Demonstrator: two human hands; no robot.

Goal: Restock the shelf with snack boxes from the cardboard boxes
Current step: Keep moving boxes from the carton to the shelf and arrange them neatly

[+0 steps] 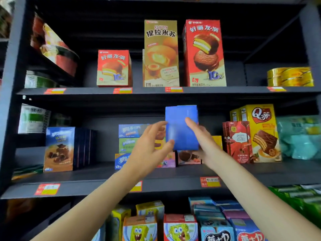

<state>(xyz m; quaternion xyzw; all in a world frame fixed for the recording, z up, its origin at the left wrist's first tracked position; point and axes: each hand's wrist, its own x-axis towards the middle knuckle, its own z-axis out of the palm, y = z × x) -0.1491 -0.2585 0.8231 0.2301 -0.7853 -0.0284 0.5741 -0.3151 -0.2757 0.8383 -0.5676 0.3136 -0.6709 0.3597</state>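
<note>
Surface: dark grey metal shelf unit [156, 184], three tiers visible, filling the whole frame; red-and-yellow price tags [47, 189] along the front edges.
Room: only a sliver of other stocked goods at the far upper left; too blurred to identify.
Top tier: small red pie box [113, 68], tall gold box [161, 53] and tall red pie box [204, 53] side by side at centre; gold tins [290, 76] at right.
Middle tier: brown-and-blue cookie box [59, 149] at left; stacked cookie boxes [129, 136] at centre; yellow cake box [262, 133] at right.
Bottom tier: cartoon-printed boxes [140, 228] at lower centre.
Task item: blue box [181, 127], centre of frame, held up in front of the middle tier.
Orientation: upright, long axis vertical, plain blue face towards the camera.
Left hand [151, 146]: grasps the box's lower left edge, thumb on the front.
Right hand [201, 136]: grasps the box's right side, fingers on the front face.
</note>
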